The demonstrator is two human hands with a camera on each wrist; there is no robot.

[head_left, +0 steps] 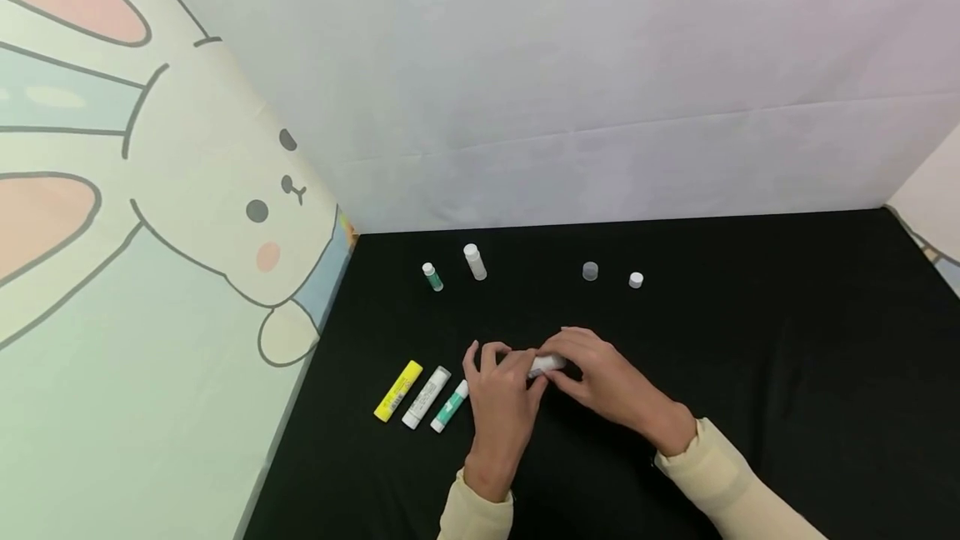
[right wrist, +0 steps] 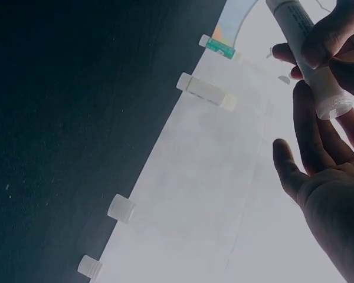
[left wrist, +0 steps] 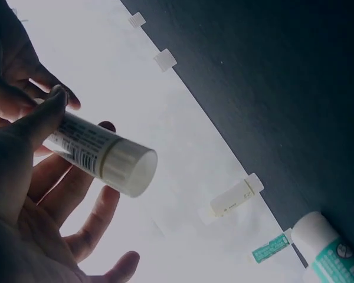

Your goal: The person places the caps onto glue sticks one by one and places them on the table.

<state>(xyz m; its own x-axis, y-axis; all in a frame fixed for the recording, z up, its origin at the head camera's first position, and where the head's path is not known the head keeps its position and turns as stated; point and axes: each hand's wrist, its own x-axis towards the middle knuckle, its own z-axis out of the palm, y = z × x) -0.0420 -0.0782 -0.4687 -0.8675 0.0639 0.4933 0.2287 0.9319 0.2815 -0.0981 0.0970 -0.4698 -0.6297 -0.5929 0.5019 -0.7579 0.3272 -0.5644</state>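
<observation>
Pale sleeves [head_left: 735, 482] come in at the bottom of the head view, nearest the camera, and beyond them a whitish backdrop [head_left: 570, 65] fills most of the upper half, with a rabbit-printed panel [head_left: 195, 190] at the left. Black cloth [head_left: 750, 315] spreads out below, smooth enough, it seems, that anything round dropped on it would probably roll. Over its near part the left hand [head_left: 498, 407] pinches a white tube [head_left: 545, 366] between thumb and fingers, its other fingers spread away, while the right hand [head_left: 611, 377] grips it nearer the opposite end with thumb and fingertips; the tube lies slantwise between them, partly hidden by both. Held only by pinching, it could slip if the two hands pull or twist unevenly, and a sudden release would likely jerk one hand sideways. To the left of the left hand lie a yellow stick [head_left: 398, 392], a white stick [head_left: 427, 397] and a green-and-white stick [head_left: 451, 408], slanting side by side; the last is closest to that hand and seems the likeliest to be knocked by a sweep of the wrist. Farther back, a white bottle [head_left: 476, 262] and a smaller green tube [head_left: 432, 277] stand upright, narrow enough to topple if a dragging sleeve tugged the cloth. Smallest of all, a translucent cap [head_left: 590, 272] and a little white cap [head_left: 636, 280] sit well apart from the hands, where a jolt could send them rolling
</observation>
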